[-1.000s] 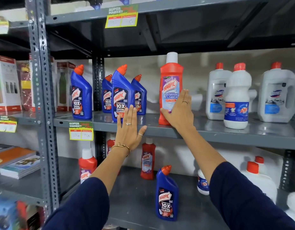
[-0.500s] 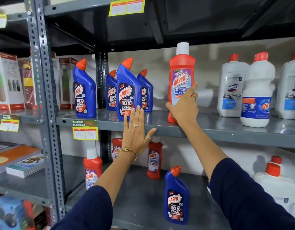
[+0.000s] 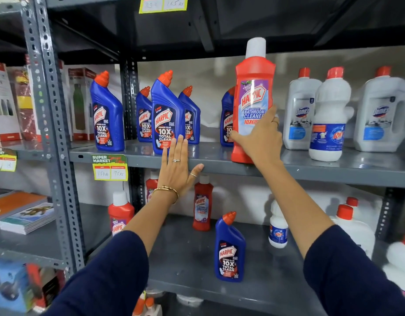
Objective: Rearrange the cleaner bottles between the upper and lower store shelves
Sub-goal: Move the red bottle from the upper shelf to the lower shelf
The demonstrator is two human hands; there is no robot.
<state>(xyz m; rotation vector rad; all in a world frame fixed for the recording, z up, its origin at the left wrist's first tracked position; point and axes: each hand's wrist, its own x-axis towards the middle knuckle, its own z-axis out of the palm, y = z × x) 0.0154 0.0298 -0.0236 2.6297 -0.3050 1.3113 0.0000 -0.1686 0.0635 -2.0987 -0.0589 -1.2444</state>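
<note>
A tall red Harpic bathroom cleaner bottle (image 3: 254,71) with a white cap stands at the front edge of the upper shelf (image 3: 333,172). My right hand (image 3: 258,137) grips its lower half, thumb on the left side and fingers across the label. My left hand (image 3: 177,167) lies flat and open against the shelf edge, fingertips just in front of a blue Harpic bottle (image 3: 167,119). Several more blue bottles stand on this shelf. On the lower shelf (image 3: 185,258) stand one blue bottle (image 3: 228,254) and three red ones, one (image 3: 202,206) at the back.
White Domex and Rin bottles (image 3: 329,124) fill the upper shelf's right side. More white bottles (image 3: 354,226) stand at the lower right. A perforated grey post (image 3: 53,133) divides off a left rack holding boxes and stacked books (image 3: 21,213). A yellow price tag (image 3: 110,167) hangs on the shelf edge.
My right hand went from lying flat on the red bottle to wrapping around it. My left hand stayed at the shelf edge. The view moved closer and lower.
</note>
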